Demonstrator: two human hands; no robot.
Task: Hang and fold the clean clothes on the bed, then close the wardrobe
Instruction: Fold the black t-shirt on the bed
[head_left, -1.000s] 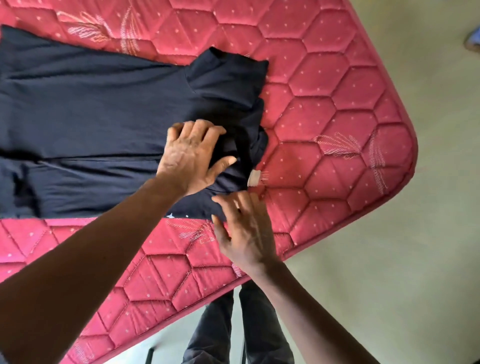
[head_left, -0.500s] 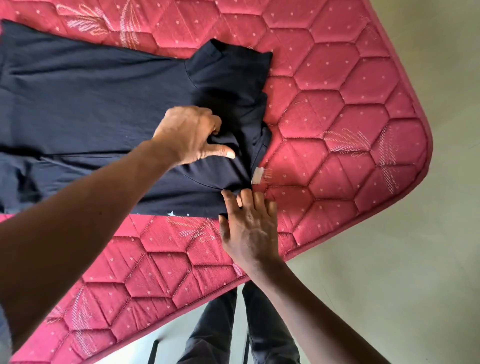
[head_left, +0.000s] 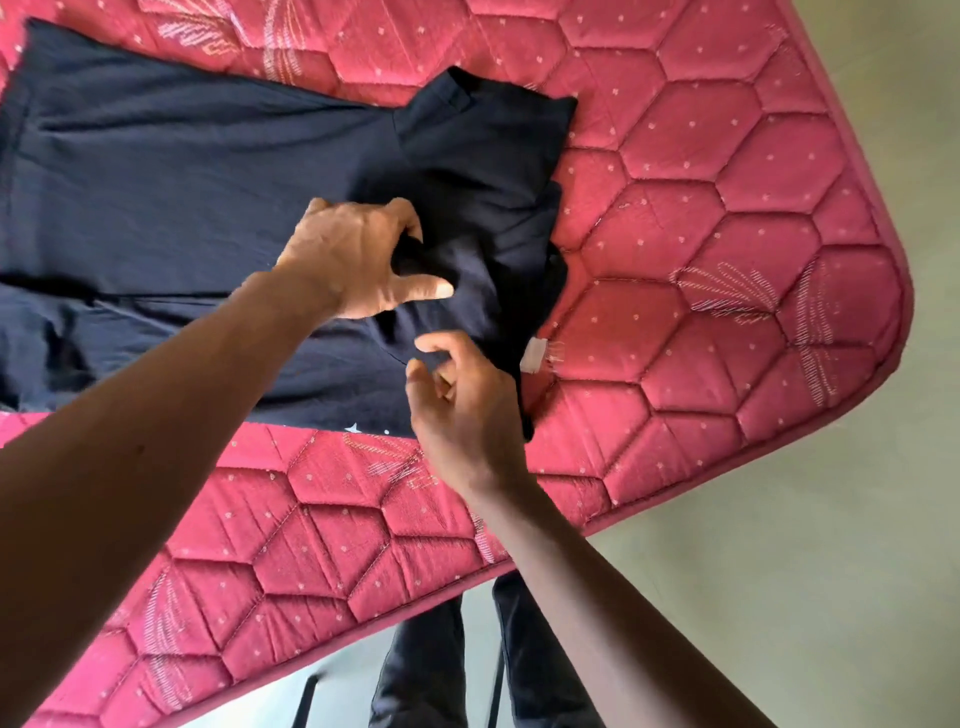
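A dark navy garment (head_left: 197, 197) lies spread across the red quilted mattress (head_left: 727, 218), its waist end bunched toward the right with a white label (head_left: 534, 355) at its edge. My left hand (head_left: 358, 260) sits on the bunched part, fingers curled into the cloth, thumb stretched out to the right. My right hand (head_left: 462, 400) hovers just below it at the garment's near edge, fingers loosely curled, holding nothing that I can make out.
The mattress corner (head_left: 878, 322) rounds off at the right, with pale floor (head_left: 805, 597) beyond it. My dark trouser legs (head_left: 431, 670) stand at the mattress's near edge below.
My left hand went from flat on the cloth to curling into it. My right hand lifted off the mattress edge and moved up toward the garment, fingers curling.
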